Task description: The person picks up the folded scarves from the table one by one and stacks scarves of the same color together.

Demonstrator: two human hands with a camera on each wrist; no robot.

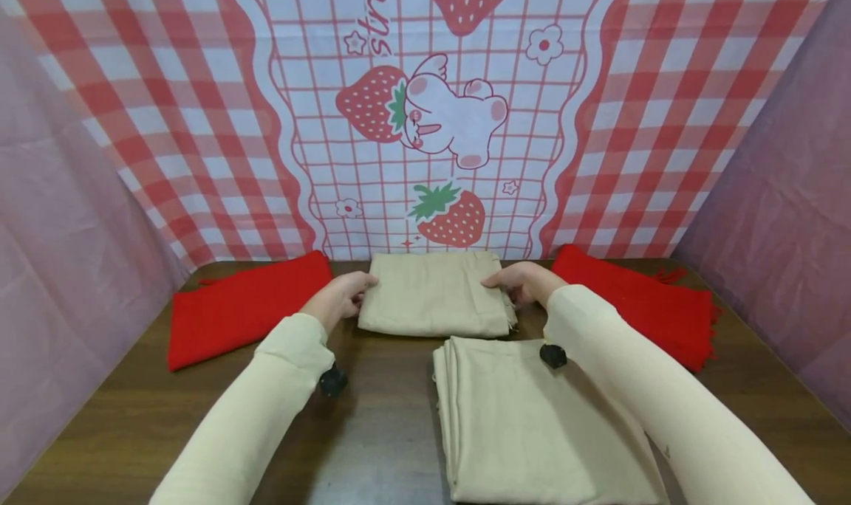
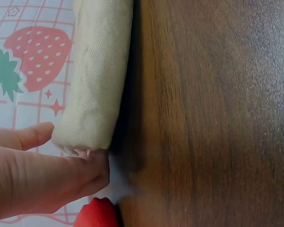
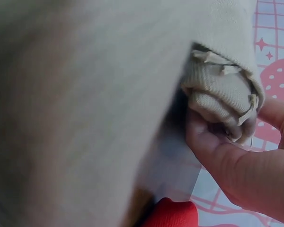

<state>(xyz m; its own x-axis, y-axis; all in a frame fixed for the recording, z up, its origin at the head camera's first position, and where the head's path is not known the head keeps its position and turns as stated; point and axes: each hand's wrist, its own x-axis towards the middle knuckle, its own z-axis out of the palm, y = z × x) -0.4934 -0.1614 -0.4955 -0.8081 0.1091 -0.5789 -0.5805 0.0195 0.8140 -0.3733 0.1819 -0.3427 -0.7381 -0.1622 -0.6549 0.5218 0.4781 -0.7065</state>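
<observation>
A folded beige scarf (image 1: 432, 294) with a short fringe lies at the back of the table, in the middle. My left hand (image 1: 340, 297) holds its left end, thumb at the upper edge and fingers against the end below. At the opposite end, my right hand (image 1: 522, 279) grips the scarf, thumb on top and fingers tucked under. The right wrist view shows the rolled layers and fringe (image 3: 248, 111) between thumb and fingers. Nearer to me, a larger folded beige scarf (image 1: 525, 424) lies partly under my right forearm.
Folded red scarves lie at the back on both sides, one on the left (image 1: 253, 309) and one on the right (image 1: 631, 306). A strawberry-patterned cloth (image 1: 432, 158) hangs behind the brown wooden table (image 1: 372, 431). Pink curtains flank both sides.
</observation>
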